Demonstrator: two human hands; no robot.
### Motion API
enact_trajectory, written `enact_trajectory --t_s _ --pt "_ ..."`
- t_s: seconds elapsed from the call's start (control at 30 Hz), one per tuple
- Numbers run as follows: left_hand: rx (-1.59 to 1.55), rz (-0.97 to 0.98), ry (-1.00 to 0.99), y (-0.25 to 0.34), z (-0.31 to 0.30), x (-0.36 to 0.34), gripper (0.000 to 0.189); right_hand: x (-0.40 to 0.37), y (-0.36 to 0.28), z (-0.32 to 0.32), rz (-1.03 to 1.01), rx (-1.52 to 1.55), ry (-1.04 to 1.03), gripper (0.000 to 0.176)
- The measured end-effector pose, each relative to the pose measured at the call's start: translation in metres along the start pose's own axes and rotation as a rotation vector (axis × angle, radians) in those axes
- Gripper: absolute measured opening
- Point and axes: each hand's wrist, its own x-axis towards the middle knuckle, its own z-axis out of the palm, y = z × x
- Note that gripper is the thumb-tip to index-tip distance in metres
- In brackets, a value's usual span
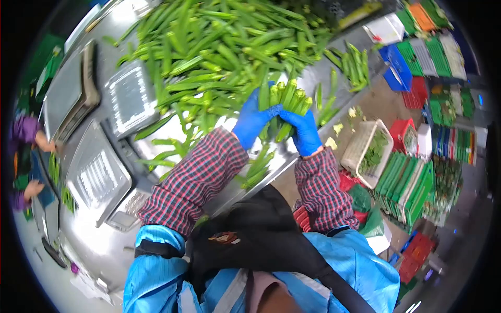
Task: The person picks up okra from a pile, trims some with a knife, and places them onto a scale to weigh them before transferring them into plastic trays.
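Observation:
Both of my hands wear blue gloves and hold one bunch of green okra [287,100] between them, its pale stem ends side by side and facing away from me. My left hand [252,117] wraps the bunch from the left, fingers closed on it. From the right, my right hand [305,131] grips the same bunch, its thumb lying across the front. Beyond the bunch a large heap of loose okra [209,44] covers the metal table [125,18]. A small group of okra [258,167] lies just below my left hand, near the table edge.
Several weighing scales [99,175] stand on the left of the table. A co-worker's purple sleeves and hands [35,189] show at far left. Beyond the right edge are a white basket with leaves [365,175], green crates [402,182] and a blue bin [399,73].

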Motion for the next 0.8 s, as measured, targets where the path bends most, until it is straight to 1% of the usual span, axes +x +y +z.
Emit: enact_trajectory --t_s 0.03,0.07,0.1,0.13,0.2,0.23,0.27,0.3,0.33,0.37,0.4,0.43,0.47,0.5,0.53,0.57,0.6,0.63,0.67,0.7,0.73,0.77,0.8 --pt "0.043 0.027 0.031 0.01 -0.006 -0.013 0.064 -0.002 -0.001 0.01 0.031 -0.111 -0.056 0.038" --pt "0.092 0.055 0.081 0.02 -0.016 -0.031 0.051 -0.007 -0.001 0.026 0.033 -0.15 -0.106 0.035" --pt "0.163 0.067 0.174 0.017 -0.029 -0.046 0.053 -0.011 -0.005 0.04 0.109 -0.28 -0.17 0.034" --pt "0.234 0.079 0.275 0.014 -0.045 -0.062 0.055 -0.02 -0.005 0.064 0.19 -0.245 -0.239 0.035" --pt "0.238 -0.02 0.436 0.027 -0.053 -0.115 0.058 -0.046 0.0 0.108 0.278 -0.289 -0.321 0.037" --pt "0.134 0.001 0.386 0.03 -0.06 -0.15 0.059 -0.062 0.015 0.114 0.288 -0.366 -0.404 0.039" --pt "0.02 0.015 0.326 0.032 -0.062 -0.183 0.059 -0.077 0.03 0.117 0.406 -0.447 -0.431 0.042" --pt "0.008 0.04 0.381 0.022 -0.064 -0.218 0.058 -0.098 0.048 0.12 0.467 -0.432 -0.419 0.04" --pt "-0.004 0.066 0.425 0.005 -0.069 -0.25 0.057 -0.122 0.07 0.122 0.495 -0.34 -0.468 0.047" --pt "0.052 0.108 0.445 -0.018 -0.078 -0.279 0.055 -0.146 0.086 0.131 0.538 -0.322 -0.414 0.053" --pt "0.113 0.146 0.458 -0.031 -0.09 -0.3 0.054 -0.161 0.094 0.146 0.564 -0.419 -0.446 0.056" --pt "-0.002 0.081 0.477 -0.004 -0.092 -0.315 0.049 -0.16 0.101 0.16 0.561 -0.449 -0.537 0.054" --pt "-0.011 0.086 0.472 0.013 -0.101 -0.322 0.049 -0.154 0.109 0.174 0.563 -0.479 -0.616 0.053" --pt "-0.094 0.158 0.511 0.03 -0.111 -0.328 0.048 -0.146 0.108 0.2 0.558 -0.498 -0.714 0.05" --pt "-0.181 0.234 0.549 0.045 -0.121 -0.33 0.047 -0.138 0.101 0.235 0.495 -0.581 -0.776 0.049" --pt "-0.212 0.331 0.566 0.064 -0.137 -0.33 0.044 -0.123 0.103 0.263 0.477 -0.633 -0.863 0.051" --pt "-0.241 0.431 0.583 0.083 -0.153 -0.328 0.041 -0.117 0.1 0.3 0.402 -0.594 -0.916 0.051" --pt "-0.296 0.5 0.565 0.103 -0.17 -0.329 0.041 -0.106 0.095 0.337 0.427 -0.635 -1.019 0.051" --pt "-0.345 0.567 0.545 0.121 -0.188 -0.329 0.041 -0.088 0.114 0.358 0.349 -0.571 -1.105 0.048" --pt "-0.361 0.603 0.563 0.134 -0.207 -0.329 0.039 -0.083 0.113 0.389 0.394 -0.592 -1.136 0.048" --pt "-0.375 0.633 0.577 0.145 -0.226 -0.326 0.038 -0.073 0.115 0.415 0.353 -0.805 -1.183 0.049" --pt "-0.378 0.632 0.657 0.147 -0.249 -0.318 0.036 -0.056 0.131 0.435 0.388 -0.921 -1.164 0.051" --pt "-0.371 0.629 0.636 0.146 -0.261 -0.318 0.036 -0.034 0.157 0.444 0.327 -0.907 -1.199 0.055"
